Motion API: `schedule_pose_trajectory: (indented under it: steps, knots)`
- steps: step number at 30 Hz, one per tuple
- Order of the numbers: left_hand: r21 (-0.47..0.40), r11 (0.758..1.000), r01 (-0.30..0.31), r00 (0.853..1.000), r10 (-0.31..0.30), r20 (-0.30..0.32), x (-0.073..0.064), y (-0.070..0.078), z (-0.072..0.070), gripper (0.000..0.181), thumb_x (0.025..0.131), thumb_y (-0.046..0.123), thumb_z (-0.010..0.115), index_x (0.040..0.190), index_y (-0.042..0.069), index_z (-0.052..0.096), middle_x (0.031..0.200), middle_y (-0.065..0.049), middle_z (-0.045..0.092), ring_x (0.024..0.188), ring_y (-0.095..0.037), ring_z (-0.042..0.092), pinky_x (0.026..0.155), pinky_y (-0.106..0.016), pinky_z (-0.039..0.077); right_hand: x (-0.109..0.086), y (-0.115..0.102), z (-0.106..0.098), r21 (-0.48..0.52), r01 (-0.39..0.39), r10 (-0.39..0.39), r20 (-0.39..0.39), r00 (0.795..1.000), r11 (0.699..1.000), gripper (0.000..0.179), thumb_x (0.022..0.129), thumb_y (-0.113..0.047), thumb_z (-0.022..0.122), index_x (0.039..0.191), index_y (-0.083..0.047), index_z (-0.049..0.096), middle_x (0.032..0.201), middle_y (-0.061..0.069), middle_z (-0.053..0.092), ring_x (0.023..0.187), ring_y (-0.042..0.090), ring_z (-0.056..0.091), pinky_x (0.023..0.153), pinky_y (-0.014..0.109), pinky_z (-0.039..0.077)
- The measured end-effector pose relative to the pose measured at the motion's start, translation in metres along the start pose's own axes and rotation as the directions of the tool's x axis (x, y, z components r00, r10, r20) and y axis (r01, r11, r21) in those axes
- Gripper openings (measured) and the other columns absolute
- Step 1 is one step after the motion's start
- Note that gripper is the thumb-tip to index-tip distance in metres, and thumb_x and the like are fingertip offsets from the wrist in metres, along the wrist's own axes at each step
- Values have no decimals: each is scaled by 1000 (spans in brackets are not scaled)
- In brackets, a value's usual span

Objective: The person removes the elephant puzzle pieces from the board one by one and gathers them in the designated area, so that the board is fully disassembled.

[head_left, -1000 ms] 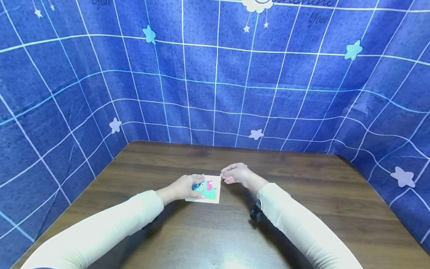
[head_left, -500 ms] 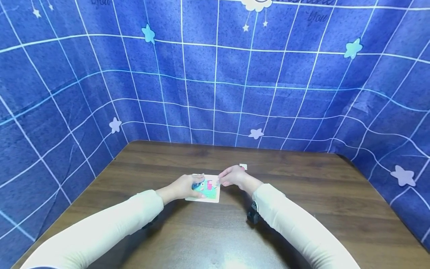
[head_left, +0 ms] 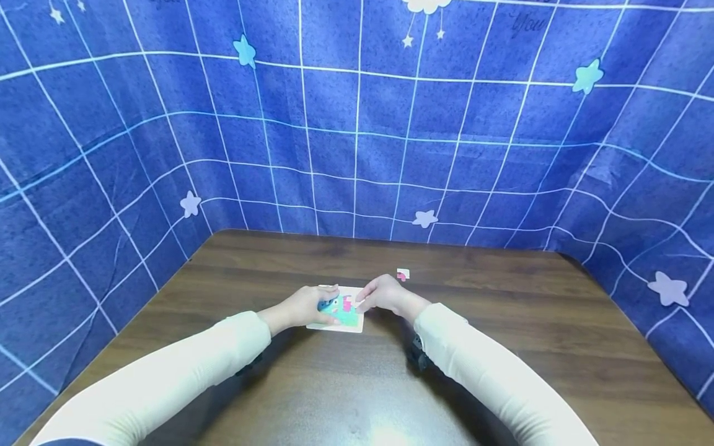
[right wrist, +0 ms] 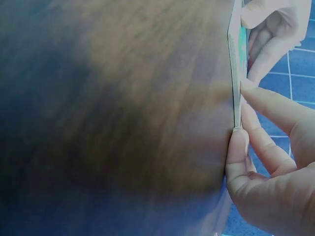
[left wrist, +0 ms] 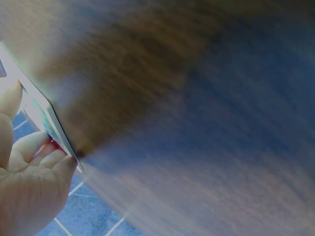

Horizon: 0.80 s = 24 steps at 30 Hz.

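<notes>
A square jigsaw puzzle board [head_left: 350, 319] with a white border and a teal, pink and blue picture lies flat on the table. My left hand [head_left: 304, 306] holds it by its left side, thumb near the front and fingers near the back. At the board's right side is my right hand [head_left: 387, 293], its thumb and fingers pinched together over a small pale puzzle piece, mostly hidden by the fingertips. In the right wrist view the right thumb [right wrist: 238, 147] meets the board's edge. Behind the right hand, a loose pink-and-white puzzle piece [head_left: 403, 274] lies on the table.
The brown wooden table [head_left: 268, 260] stretches to both sides of the hands. A blue curtain [head_left: 334, 148] with white grid lines and stars encloses its back and sides. Light glares off the table's near part.
My right hand has moved left, from beside the board to over its right edge. This uncovers the loose pink-and-white piece behind it. The left hand stays on the board.
</notes>
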<state>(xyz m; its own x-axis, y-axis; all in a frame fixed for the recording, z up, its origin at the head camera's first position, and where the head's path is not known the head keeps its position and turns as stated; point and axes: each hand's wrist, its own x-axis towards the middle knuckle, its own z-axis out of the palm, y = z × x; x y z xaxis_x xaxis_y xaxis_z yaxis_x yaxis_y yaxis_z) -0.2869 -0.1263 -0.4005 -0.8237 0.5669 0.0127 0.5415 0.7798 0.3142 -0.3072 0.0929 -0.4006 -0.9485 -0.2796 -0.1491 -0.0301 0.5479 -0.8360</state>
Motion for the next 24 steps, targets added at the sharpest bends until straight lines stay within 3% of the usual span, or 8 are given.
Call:
schedule_pose_trajectory:
  steps: [4,9,16,24]
  knots:
    - [1,1000,10,1000,-10,-4,0,-2,1,77,80,40,77,139,0,50,146,-16,47,136,-36,43,111,-47,38,-2,-3,1,-27,-3,2,-21,1000,1000,22,65,-3,86,86,-2,77,64,-6,58,72,10,51,66,18,42]
    - [-11,1000,13,1000,-13,-8,1,-2,0,76,80,39,78,139,0,50,146,-15,47,136,-36,43,112,-47,37,-2,-2,2,9,-3,3,-38,999,1000,23,64,-1,85,85,-1,76,65,-6,59,71,10,52,65,18,43]
    - [-6,1000,15,1000,-15,-4,0,0,0,75,80,39,78,139,0,50,146,-16,47,135,-36,44,111,-47,37,-6,-5,4,49,-5,8,-45,999,999,24,66,3,82,88,0,75,66,-2,66,65,11,58,67,23,50]
    - [-20,1000,13,1000,-13,2,1,-1,0,74,80,37,78,139,1,50,147,-15,47,137,-34,42,113,-46,36,-7,-7,7,127,-20,27,-50,998,992,19,70,10,75,89,4,74,78,9,72,58,12,63,66,27,58]
